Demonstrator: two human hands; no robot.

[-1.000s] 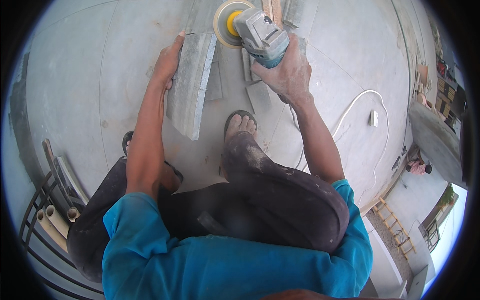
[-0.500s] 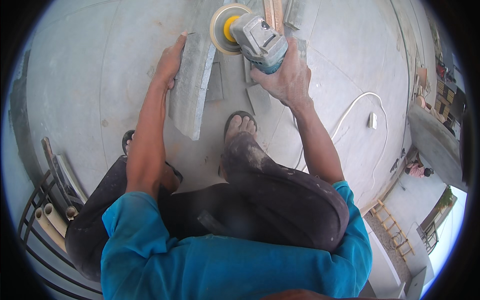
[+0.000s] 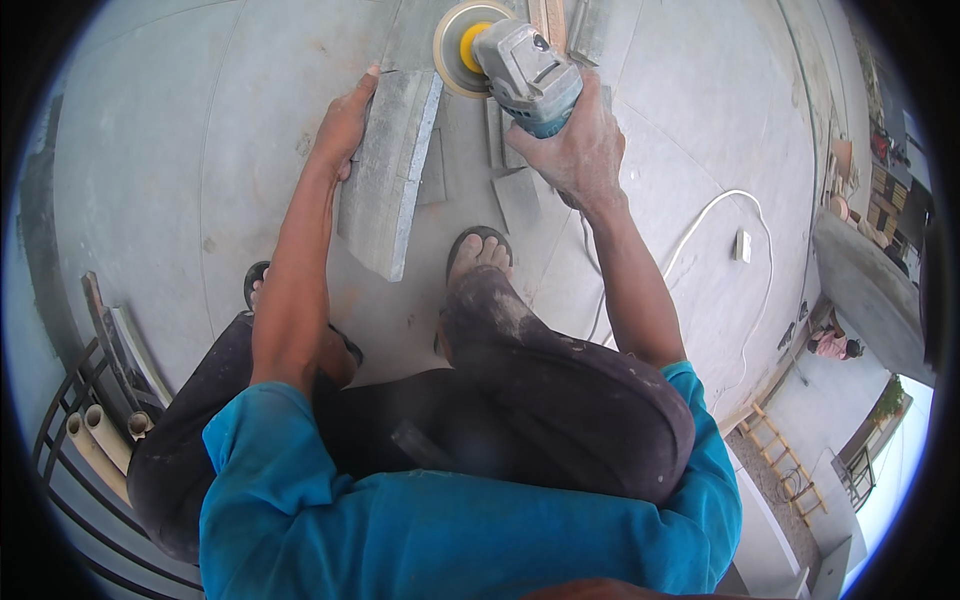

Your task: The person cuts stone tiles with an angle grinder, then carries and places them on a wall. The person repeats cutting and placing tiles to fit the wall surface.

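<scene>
A right hand [image 3: 575, 150] is closing its grip around a grinder [image 3: 530, 75], presumably for control, the disc [image 3: 456, 48] pointing forward-left near a grey slab [image 3: 380, 185]. Apparently steadying the slab's left edge, the left hand [image 3: 343, 130] is showing no clear closure; over the floor [image 3: 265, 120], the slab is running lengthwise away from the feet [image 3: 481, 252].

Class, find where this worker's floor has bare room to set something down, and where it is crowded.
Bare floor lies left of the left hand, and between the right hand and the white cable. Between the hands it is crowded: grey slab, grinder, flat grey pieces.
</scene>
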